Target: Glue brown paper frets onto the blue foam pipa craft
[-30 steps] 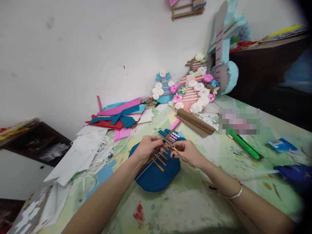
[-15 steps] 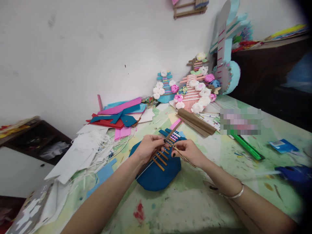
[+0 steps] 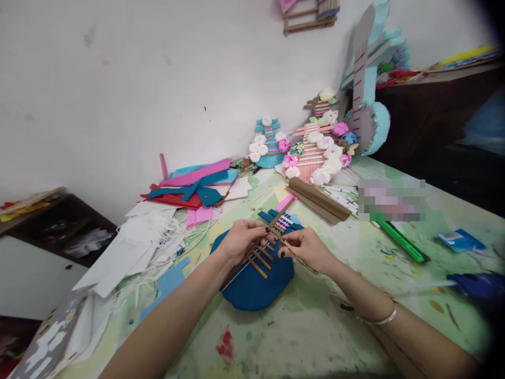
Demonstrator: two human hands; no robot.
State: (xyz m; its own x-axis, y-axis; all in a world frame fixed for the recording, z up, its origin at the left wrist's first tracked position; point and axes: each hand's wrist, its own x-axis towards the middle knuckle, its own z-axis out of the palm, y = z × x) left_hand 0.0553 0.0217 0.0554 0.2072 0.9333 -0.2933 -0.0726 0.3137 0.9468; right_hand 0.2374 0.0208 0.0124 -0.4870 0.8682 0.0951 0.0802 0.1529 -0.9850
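- Blue lute-shaped piece (image 3: 258, 295): upper left side hidden behind the left grip (image 3: 241, 243) and wrist.
- What the left grip's fingertips meet: too small to tell.
- Thin brownish tool (image 3: 309, 266): partly covered by the right grip (image 3: 311, 248); its kind cannot be made out.
- Pinkish thing (image 3: 391, 201) beside the green cutter (image 3: 402, 240): lost under a pixelated patch.
- Dark blue object (image 3: 475, 284): blurred, running into the dark right corner.
- Wooden frame (image 3: 311, 24) on the wall: cut by the top edge.
- Cabinet (image 3: 35, 273): cut by the left edge.
- Counter (image 3: 315, 326): cut off below.
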